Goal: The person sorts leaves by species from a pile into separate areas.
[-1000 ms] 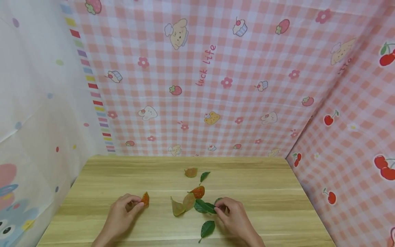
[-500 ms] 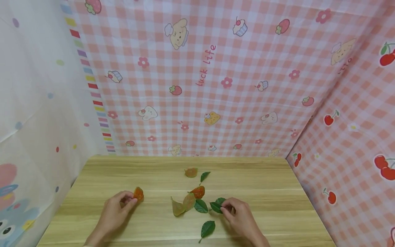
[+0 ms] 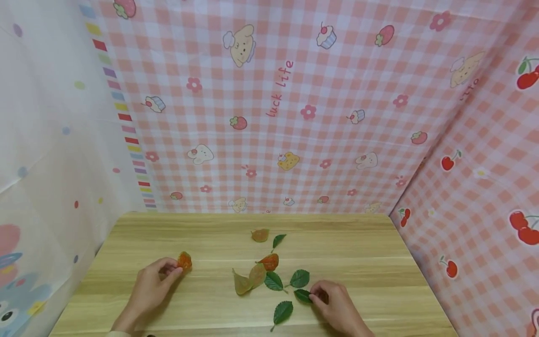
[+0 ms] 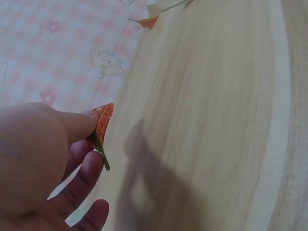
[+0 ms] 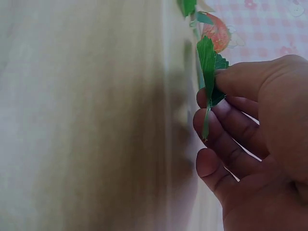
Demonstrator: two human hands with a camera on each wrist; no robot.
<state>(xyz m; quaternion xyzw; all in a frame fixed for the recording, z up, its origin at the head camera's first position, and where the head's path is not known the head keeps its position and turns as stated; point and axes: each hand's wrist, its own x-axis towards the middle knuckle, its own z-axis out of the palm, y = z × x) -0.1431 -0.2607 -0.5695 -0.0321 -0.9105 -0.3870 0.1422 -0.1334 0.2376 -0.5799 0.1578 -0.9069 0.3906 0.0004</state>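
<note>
Pink checked cloth (image 3: 358, 75) hangs at the back, w/ cherry cloth (image 3: 484, 224) on the right & white dotted cloth (image 3: 42, 140) on the left. A wood table (image 3: 362, 252) sits below. The left hand (image 3: 147, 285) pinches an orange leaf (image 3: 184, 260) btwn thumb & fingers, over the left part of the table, well apart from the others. Its stem pokes down past the fingers. The right hand (image 3: 338, 306) pinches a dark green leaf (image 3: 302, 296) nr its stem end, right of the middle, just beside a round green leaf (image 3: 300, 278). More lie about: a mid green leaf (image 3: 274, 281), a low green leaf (image 3: 283, 311), a small green leaf (image 3: 279, 240), a red leaf (image 3: 271, 261), two tan leaves (image 3: 241, 284) & a back tan leaf (image 3: 260, 235).

What could go wrong: the orange leaf looks curled & prob stiff, so a hard pinch could crack it. The dark green leaf could slip out if the pinch gets loose, bc leaves are thin. If the right hand swings left too low, it could bump the round green leaf. The two tan leaves could get dragged together bc they seem to overlap, tho can't tell which is on top
</note>
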